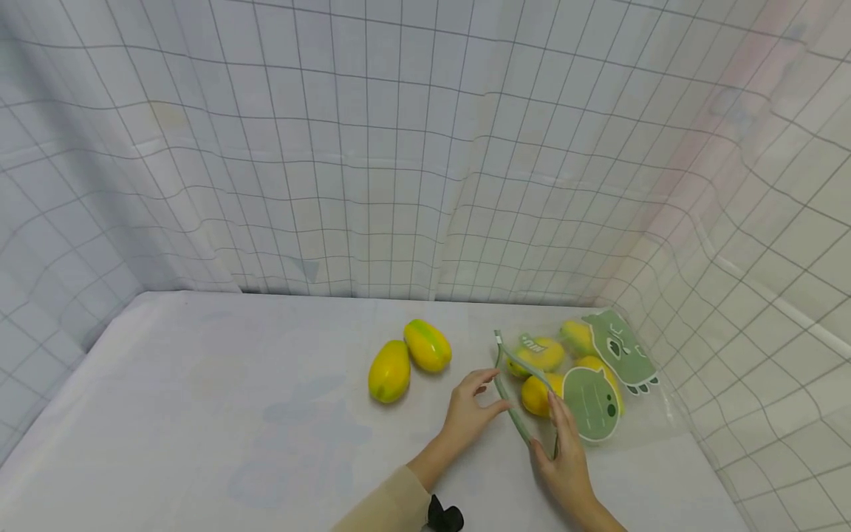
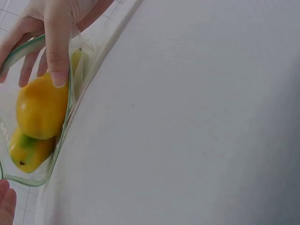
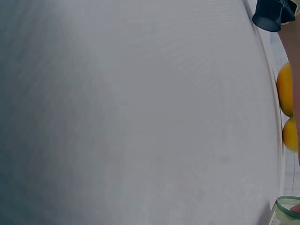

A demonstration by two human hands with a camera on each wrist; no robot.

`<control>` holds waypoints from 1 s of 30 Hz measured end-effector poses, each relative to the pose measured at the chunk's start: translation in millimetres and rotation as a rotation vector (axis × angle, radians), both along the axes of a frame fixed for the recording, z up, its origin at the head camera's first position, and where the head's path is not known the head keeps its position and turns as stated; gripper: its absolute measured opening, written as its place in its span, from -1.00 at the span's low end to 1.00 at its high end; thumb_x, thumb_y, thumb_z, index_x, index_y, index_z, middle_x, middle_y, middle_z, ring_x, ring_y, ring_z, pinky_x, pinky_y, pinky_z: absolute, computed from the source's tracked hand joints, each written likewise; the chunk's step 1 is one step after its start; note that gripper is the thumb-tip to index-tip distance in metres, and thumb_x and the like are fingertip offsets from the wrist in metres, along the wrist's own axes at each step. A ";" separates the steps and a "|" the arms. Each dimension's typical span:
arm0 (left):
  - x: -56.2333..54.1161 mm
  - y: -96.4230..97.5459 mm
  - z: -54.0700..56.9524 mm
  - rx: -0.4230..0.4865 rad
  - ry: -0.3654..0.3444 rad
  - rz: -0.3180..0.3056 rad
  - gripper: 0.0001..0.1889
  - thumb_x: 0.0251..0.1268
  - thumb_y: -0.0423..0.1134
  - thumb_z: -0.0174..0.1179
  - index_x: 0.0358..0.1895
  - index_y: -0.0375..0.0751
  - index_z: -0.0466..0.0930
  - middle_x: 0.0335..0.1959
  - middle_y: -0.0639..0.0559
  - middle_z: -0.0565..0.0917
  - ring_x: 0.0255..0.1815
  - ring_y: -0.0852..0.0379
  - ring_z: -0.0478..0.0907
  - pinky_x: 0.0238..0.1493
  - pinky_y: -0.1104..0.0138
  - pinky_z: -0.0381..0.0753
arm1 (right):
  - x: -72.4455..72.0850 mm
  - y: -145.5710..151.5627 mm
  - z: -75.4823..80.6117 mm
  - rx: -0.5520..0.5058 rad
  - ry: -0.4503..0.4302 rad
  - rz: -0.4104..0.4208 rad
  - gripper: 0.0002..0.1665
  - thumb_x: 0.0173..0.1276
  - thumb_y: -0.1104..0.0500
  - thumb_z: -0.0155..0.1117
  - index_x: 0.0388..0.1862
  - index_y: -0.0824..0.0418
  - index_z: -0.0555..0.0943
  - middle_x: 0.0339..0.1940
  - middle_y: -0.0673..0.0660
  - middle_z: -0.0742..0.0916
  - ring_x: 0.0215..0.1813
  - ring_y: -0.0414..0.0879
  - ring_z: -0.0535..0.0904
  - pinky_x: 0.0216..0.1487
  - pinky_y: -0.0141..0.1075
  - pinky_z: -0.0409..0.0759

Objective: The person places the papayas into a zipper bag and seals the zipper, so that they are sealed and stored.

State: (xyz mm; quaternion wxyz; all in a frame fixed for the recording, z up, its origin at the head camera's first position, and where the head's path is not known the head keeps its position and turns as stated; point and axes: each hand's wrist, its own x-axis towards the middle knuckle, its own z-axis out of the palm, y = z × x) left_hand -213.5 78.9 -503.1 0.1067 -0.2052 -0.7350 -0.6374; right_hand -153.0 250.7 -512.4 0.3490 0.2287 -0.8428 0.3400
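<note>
A clear plastic zip bag (image 1: 588,410) with green cartoon animal prints lies at the right of the table, its green-edged mouth spread toward the left. Inside are several oval yellow fruits (image 2: 42,110) tinged with green. My right hand (image 1: 568,469) holds the near end of the mouth, with the thumb on one edge and fingers along the other. At the mouth's left edge is my left hand (image 1: 465,414), its thumb and fingers apart and their tips right at the green strip. Two loose yellow fruits, one standing nearer (image 1: 388,372) and one behind it (image 1: 428,346), lie left of the bag.
The table (image 1: 199,414) has a white cloth. Grid-patterned white curtains (image 1: 372,162) hang at the back and both sides, with the bag close to the right one. A black wrist-worn device (image 1: 445,515) sits by the left sleeve.
</note>
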 end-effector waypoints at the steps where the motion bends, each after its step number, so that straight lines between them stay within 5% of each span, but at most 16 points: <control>1: 1.4 -4.1 1.4 -0.004 0.002 0.014 -0.48 -0.06 -0.30 0.39 0.05 -0.32 0.51 -0.01 -0.14 0.57 0.00 -0.08 0.49 0.00 0.22 0.55 | -0.1 0.0 0.0 -0.002 -0.002 0.002 0.21 -0.57 0.74 0.39 0.28 0.50 0.21 0.21 0.42 0.37 0.33 -0.33 0.15 0.19 -0.66 0.22; 18: 30.4 -61.5 28.5 -0.089 0.111 0.268 -0.47 -0.16 -0.26 0.45 0.01 -0.24 0.55 0.00 -0.01 0.59 0.07 0.02 0.48 0.10 0.18 0.47 | 0.8 0.3 0.3 -0.010 -0.007 0.003 0.19 -0.53 0.73 0.36 0.29 0.49 0.20 0.22 0.43 0.36 0.35 -0.31 0.13 0.23 -0.64 0.18; 24: 34.7 -76.5 27.6 -0.093 0.161 0.309 -0.44 -0.21 -0.33 0.46 0.01 -0.27 0.54 -0.01 -0.01 0.59 0.07 0.04 0.48 0.15 0.25 0.43 | -0.2 0.4 -1.2 -0.007 0.010 0.000 0.18 -0.57 0.73 0.37 0.25 0.53 0.22 0.19 0.46 0.37 0.35 -0.29 0.14 0.22 -0.65 0.17; 30: 34.7 -90.4 22.2 -0.122 0.299 0.380 -0.41 -0.28 -0.39 0.48 -0.01 -0.34 0.52 -0.04 -0.09 0.60 0.03 -0.03 0.50 0.16 0.44 0.38 | -1.7 1.8 -5.5 -0.010 0.012 0.001 0.19 -0.59 0.73 0.38 0.26 0.53 0.22 0.18 0.46 0.37 0.35 -0.28 0.14 0.23 -0.65 0.18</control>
